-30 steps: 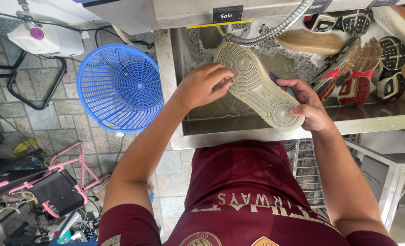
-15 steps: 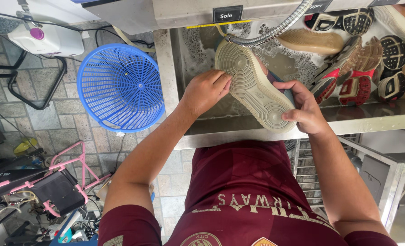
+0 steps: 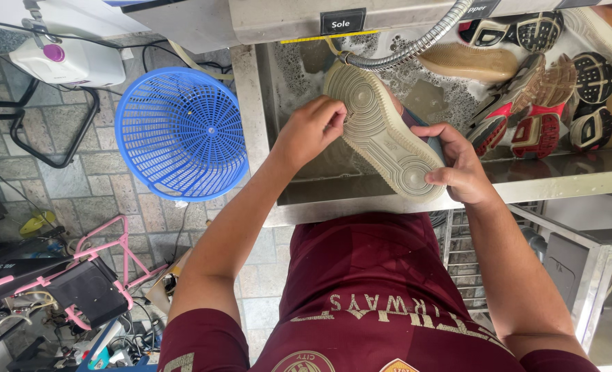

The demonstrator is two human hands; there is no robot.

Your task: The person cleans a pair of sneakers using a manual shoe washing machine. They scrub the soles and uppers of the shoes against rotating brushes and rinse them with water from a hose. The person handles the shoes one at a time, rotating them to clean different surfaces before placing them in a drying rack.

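A sneaker with a beige sole point(image 3: 382, 134) is held sole-up over a metal sink point(image 3: 258, 138) with soapy water. My right hand point(image 3: 461, 165) grips its heel end, nearest to me. My left hand point(image 3: 313, 127) is curled against the left edge of the sole near the toe; whatever it may hold is hidden by the fingers. A flexible metal hose point(image 3: 416, 45) hangs into the sink just beyond the toe.
Several wet shoes point(image 3: 540, 103) lie sole-up in the right part of the sink. A round blue plastic basket point(image 3: 178, 134) stands on the tiled floor to the left. A white machine point(image 3: 72, 58) sits far left, a pink metal frame point(image 3: 92, 269) lower left.
The shoe has shifted slightly left and away from me. My left hand has slid along the sole's edge toward the toe and curled tighter. My right hand keeps its hold on the heel.
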